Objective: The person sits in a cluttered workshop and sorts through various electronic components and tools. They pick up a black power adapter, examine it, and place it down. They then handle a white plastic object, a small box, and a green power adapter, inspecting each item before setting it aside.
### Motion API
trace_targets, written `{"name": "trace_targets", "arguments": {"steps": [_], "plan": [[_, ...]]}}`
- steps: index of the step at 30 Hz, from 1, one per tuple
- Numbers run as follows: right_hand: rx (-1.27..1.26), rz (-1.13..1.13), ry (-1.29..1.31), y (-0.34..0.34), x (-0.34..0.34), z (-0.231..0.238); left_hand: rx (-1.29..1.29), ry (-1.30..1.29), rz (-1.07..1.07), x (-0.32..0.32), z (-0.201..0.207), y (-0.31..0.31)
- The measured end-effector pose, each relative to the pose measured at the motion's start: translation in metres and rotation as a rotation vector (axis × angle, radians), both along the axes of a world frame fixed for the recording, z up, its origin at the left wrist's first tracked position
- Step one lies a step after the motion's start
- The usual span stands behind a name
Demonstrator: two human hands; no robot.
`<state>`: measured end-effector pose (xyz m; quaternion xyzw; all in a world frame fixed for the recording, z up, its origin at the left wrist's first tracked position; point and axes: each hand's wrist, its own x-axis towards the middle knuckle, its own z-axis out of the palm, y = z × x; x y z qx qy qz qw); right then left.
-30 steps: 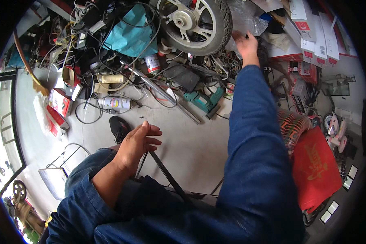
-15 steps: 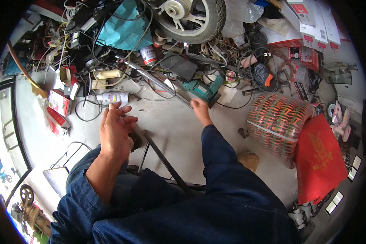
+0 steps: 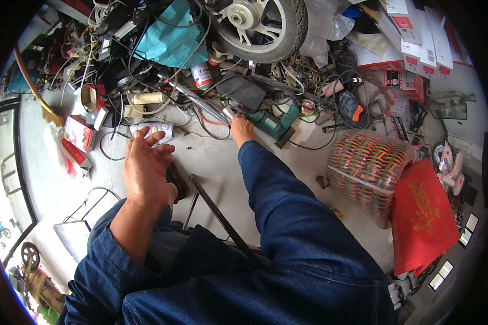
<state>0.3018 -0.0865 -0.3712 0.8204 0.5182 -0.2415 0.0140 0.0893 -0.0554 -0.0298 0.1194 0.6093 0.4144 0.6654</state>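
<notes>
My left hand (image 3: 146, 170) is raised in front of me, palm partly up, fingers apart and holding nothing. Just beyond its fingertips a white spray can (image 3: 156, 130) lies on the floor. My right hand (image 3: 242, 131) reaches forward, its fingers closed at the near end of a long silver metal tube (image 3: 195, 97); the hand covers that end. A short silver cylinder (image 3: 229, 112) shows beside the fingers. Right of this hand lies a green power drill (image 3: 272, 122), with a dark flat pad (image 3: 239, 89) behind it.
A wheel with a tyre (image 3: 260, 27), a teal bag (image 3: 173, 38) and tangled cables fill the back. Plastic-wrapped orange coils (image 3: 366, 168) and a red bag (image 3: 424, 219) stand at right. Red and white boxes (image 3: 80, 134) lie at left. A dark metal bar (image 3: 222, 216) slants near my legs.
My right hand has moved left, away from the drill's handle side, and the tube's near end has shifted left with it. My left hand has shifted slightly left and stays open.
</notes>
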Motion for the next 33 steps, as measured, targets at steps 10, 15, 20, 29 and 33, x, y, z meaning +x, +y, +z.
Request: {"name": "trace_targets", "arguments": {"steps": [10,15,20,29,33], "plan": [[0.528,0.336,0.387,-0.044,0.024,0.152,0.754,0.837,-1.046,0.013,-0.012,-0.008],[0.485,0.529,0.84,-0.048,-0.002,0.252,0.426,0.729,-1.633,0.012,-0.014,-0.017],[0.509,-0.386,0.931,-0.058,0.054,0.138,0.334,0.842,-1.497,0.005,-0.014,-0.016],[0.292,-1.253,0.656,-0.161,0.221,-0.065,0.301,0.734,-1.135,0.001,-0.038,-0.012],[0.465,-1.537,1.014,-0.134,0.192,-0.056,0.243,0.691,-1.072,0.002,-0.04,-0.017]]}}
